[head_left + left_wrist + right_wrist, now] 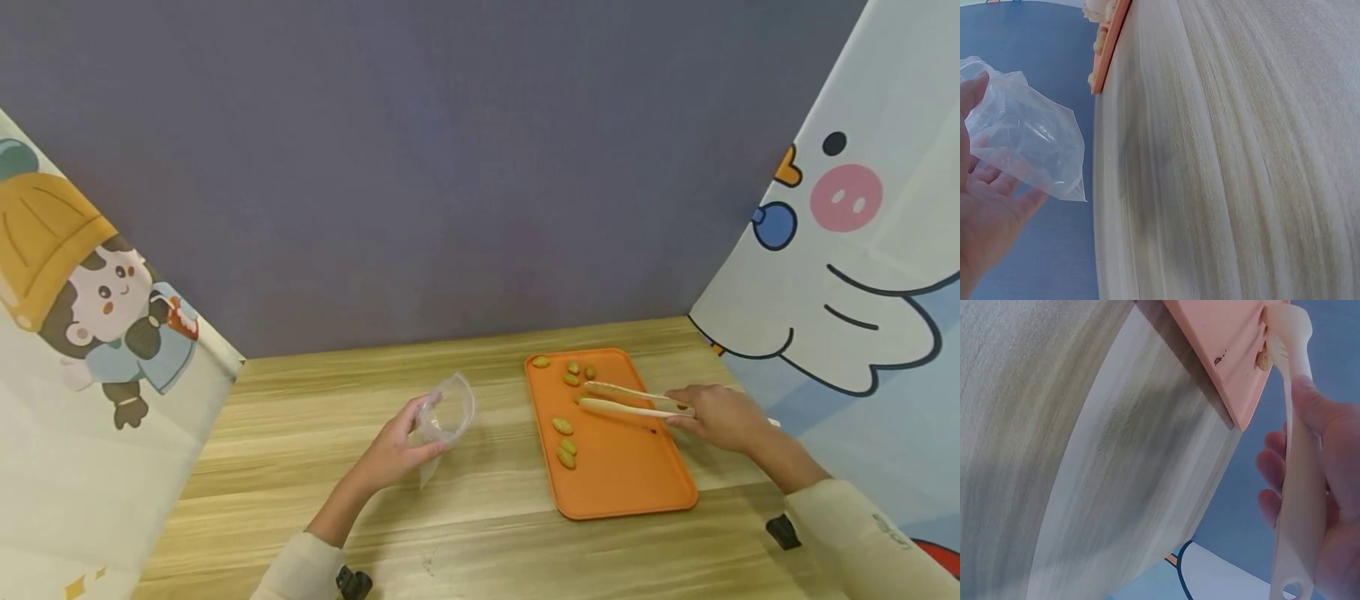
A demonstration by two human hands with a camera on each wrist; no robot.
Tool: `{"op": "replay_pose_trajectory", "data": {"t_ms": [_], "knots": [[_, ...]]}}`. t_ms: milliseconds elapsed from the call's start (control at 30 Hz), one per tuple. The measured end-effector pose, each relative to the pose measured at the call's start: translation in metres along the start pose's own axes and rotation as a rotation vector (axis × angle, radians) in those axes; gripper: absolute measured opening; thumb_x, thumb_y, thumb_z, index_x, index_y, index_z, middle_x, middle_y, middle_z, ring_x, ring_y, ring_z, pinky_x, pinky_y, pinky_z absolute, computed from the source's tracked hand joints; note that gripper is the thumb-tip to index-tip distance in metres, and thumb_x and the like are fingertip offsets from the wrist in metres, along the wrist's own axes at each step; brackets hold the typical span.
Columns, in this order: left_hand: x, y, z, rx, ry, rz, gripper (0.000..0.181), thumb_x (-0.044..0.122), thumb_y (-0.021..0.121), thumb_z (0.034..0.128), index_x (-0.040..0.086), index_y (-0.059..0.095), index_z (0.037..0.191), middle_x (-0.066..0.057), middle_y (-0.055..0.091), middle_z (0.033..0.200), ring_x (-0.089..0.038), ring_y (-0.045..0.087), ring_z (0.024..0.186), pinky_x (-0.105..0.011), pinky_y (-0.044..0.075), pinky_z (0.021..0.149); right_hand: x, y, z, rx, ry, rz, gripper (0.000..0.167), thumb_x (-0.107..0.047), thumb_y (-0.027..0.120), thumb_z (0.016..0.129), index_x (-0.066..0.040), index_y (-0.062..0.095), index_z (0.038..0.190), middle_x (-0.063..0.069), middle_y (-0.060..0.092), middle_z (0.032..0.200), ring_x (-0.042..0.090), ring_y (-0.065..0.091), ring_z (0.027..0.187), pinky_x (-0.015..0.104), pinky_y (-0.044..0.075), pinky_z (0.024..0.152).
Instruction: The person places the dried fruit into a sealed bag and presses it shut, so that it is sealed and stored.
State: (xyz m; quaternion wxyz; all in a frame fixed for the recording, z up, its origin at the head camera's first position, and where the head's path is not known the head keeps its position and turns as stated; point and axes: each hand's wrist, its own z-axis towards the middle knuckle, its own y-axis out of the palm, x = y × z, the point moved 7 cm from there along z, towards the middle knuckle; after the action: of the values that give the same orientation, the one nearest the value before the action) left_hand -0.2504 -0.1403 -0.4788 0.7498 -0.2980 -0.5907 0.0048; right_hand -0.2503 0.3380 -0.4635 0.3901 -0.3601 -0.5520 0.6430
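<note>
Held in my left hand [393, 452] is a clear plastic bag [1038, 134], its round mouth facing up above the wooden table. Thumb and fingers grip it from the side; no contents show in it. My right hand [722, 418] holds pale tongs [626, 407] by their arms over an orange tray [626, 479]. The tongs' tips are apart, and one lies close to a small yellow-green oval piece [578, 399], partly hidden. Several similar oval pieces [562, 426] lie scattered along the tray's left and far sides. In the right wrist view, the tongs' handle [1300, 506] crosses the palm.
The wooden table [300, 442] runs back to a grey panel [465, 167]. Printed cloths stand at the left [45, 467] and right [885, 350]. A small dark mark [1219, 359] shows on the tray's surface.
</note>
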Motion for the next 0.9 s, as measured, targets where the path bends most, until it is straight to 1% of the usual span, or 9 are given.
{"op": "replay_pose_trajectory", "data": {"t_ms": [67,133,300,400,500,667,733,900], "knots": [[0.0004,0.0005,-0.0002,-0.005,-0.004,-0.008,0.074,0.022,0.079,0.0898,0.010,0.041,0.152,-0.016,0.044,0.158,-0.047,0.046,0.141,-0.059,0.050,0.104,0.0009,0.0019,-0.0002,-0.005,0.003,-0.008,0.044,-0.036,0.076,0.090,-0.006,0.073,0.123,0.014,0.077,0.108,0.028,0.073,0.084,0.045,0.061,0.069],[0.0009,0.0007,-0.0002,-0.006,-0.002,-0.016,0.075,0.022,0.079,0.0900,0.009,0.040,0.152,-0.018,0.043,0.158,-0.048,0.046,0.140,-0.059,0.051,0.102,0.0013,0.0031,-0.0001,-0.006,0.006,-0.016,0.043,-0.036,0.076,0.090,-0.007,0.073,0.123,0.014,0.076,0.108,0.028,0.073,0.084,0.045,0.061,0.068],[0.0028,0.0008,0.0001,-0.006,0.020,-0.009,0.074,0.023,0.078,0.0912,0.006,0.039,0.152,-0.022,0.043,0.157,-0.050,0.047,0.138,-0.058,0.053,0.099,0.0000,0.0031,0.0004,0.005,0.005,-0.030,0.041,-0.035,0.077,0.089,-0.009,0.074,0.121,0.012,0.076,0.105,0.021,0.070,0.074,0.038,0.058,0.060],[0.0027,0.0002,0.0006,-0.005,0.021,0.000,0.074,0.022,0.078,0.0911,0.006,0.039,0.152,-0.021,0.043,0.157,-0.049,0.048,0.138,-0.056,0.054,0.100,-0.0010,0.0030,0.0006,0.015,-0.004,-0.039,0.040,-0.035,0.078,0.089,-0.009,0.075,0.120,0.012,0.076,0.105,0.020,0.069,0.071,0.037,0.057,0.058],[0.0022,-0.0002,0.0011,-0.006,0.018,0.006,0.074,0.023,0.078,0.0909,0.007,0.040,0.152,-0.020,0.043,0.158,-0.048,0.048,0.138,-0.053,0.054,0.099,-0.0017,0.0033,0.0009,0.014,-0.013,-0.038,0.039,-0.034,0.077,0.090,-0.009,0.075,0.119,0.013,0.076,0.106,0.023,0.070,0.073,0.039,0.058,0.059],[0.0006,0.0003,0.0014,-0.012,0.002,0.003,0.075,0.023,0.079,0.0905,0.008,0.040,0.152,-0.020,0.043,0.157,-0.048,0.049,0.137,-0.049,0.057,0.095,-0.0016,0.0047,0.0015,0.005,-0.015,-0.034,0.039,-0.033,0.076,0.090,-0.008,0.075,0.120,0.013,0.076,0.106,0.024,0.071,0.074,0.040,0.059,0.061],[-0.0001,0.0005,0.0013,-0.016,-0.011,0.000,0.075,0.024,0.079,0.0904,0.010,0.040,0.153,-0.019,0.043,0.158,-0.047,0.049,0.138,-0.045,0.058,0.094,-0.0016,0.0049,0.0016,0.009,-0.017,-0.032,0.039,-0.033,0.076,0.090,-0.008,0.076,0.119,0.013,0.076,0.105,0.023,0.070,0.073,0.039,0.059,0.060],[-0.0014,0.0007,0.0008,-0.026,-0.022,-0.003,0.074,0.025,0.078,0.0911,0.011,0.039,0.153,-0.017,0.043,0.159,-0.048,0.047,0.139,-0.039,0.058,0.093,-0.0006,0.0066,0.0011,0.024,-0.019,-0.021,0.039,-0.033,0.077,0.089,-0.007,0.076,0.118,0.013,0.077,0.105,0.023,0.071,0.073,0.040,0.059,0.061]]}}
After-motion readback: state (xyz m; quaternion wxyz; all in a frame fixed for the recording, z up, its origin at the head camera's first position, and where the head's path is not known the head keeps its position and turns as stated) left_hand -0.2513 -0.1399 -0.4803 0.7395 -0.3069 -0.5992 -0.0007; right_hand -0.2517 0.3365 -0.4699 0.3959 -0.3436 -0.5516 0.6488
